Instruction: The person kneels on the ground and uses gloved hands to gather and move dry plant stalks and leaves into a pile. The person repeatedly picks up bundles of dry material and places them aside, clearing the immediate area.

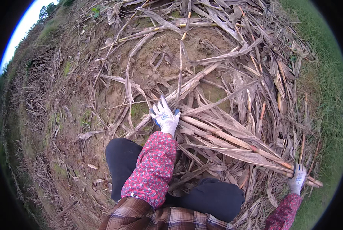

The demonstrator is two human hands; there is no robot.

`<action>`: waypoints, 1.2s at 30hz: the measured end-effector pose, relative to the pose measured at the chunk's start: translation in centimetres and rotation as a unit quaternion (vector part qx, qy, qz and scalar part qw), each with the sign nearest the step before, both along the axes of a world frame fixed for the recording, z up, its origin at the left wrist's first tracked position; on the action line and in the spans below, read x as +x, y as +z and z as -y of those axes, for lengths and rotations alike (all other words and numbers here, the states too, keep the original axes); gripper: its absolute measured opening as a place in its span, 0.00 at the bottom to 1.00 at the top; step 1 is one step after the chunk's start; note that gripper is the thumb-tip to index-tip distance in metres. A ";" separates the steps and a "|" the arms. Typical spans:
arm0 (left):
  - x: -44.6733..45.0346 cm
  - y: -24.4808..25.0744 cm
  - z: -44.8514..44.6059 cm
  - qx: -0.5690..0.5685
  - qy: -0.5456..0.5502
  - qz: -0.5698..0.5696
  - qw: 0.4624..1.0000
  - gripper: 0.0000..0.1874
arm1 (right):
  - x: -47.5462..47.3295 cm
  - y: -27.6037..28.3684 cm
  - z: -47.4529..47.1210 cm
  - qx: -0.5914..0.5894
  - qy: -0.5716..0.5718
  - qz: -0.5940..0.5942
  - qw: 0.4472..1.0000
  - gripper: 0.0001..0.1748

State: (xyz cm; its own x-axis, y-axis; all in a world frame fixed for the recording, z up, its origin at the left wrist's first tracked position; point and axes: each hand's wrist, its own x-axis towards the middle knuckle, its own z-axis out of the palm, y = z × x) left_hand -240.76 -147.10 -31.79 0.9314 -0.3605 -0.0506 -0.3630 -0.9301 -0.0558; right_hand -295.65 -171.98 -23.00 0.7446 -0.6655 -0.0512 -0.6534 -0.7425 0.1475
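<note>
My right hand (297, 178), in a white knit glove with blue on its gripping side, is closed around the butt ends of several dry corn stalks (226, 136). Their leafy part runs left across the litter towards my other hand. My left hand (165, 115), gloved alike, is palm down over dry stalks and leaves, fingers spread and thumb apart. A thick leafy stalk (196, 80) slants from upper right down to it and comes out below left. The underside of the left palm is hidden.
Dry corn stalks and leaves (269, 77) cover the ground ahead and to the right. Brown soil (171, 54) shows between them. Green grass (329, 95) borders the right side. My dark-trousered knees (122, 164) are bent close below my hands.
</note>
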 end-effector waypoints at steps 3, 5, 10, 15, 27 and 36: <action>0.4 -1.3 -0.2 0.040 -0.020 -0.090 0.995 0.48 | -5.6 -1.5 -3.2 0.108 -0.201 -0.114 0.967 0.47; 0.6 -2.0 0.1 0.022 -0.024 -0.082 0.996 0.48 | -4.6 -4.7 -7.0 0.132 -0.148 -0.101 0.975 0.55; 0.0 -2.5 0.4 0.011 -0.018 -0.087 0.996 0.48 | 10.7 -12.0 -14.7 0.058 0.110 -0.028 0.992 0.63; -0.3 -2.7 0.0 -0.010 -0.035 -0.055 0.998 0.48 | 23.1 -11.7 -15.7 0.225 0.038 -0.183 0.956 0.67; 2.1 -5.9 -0.9 -0.100 -0.040 0.014 0.994 0.29 | 20.1 -5.6 -17.5 0.419 0.014 -0.122 0.899 0.51; 2.8 -6.5 -0.8 -0.102 -0.028 0.056 0.993 0.23 | -5.6 9.0 -7.7 0.005 -0.284 0.044 0.958 0.50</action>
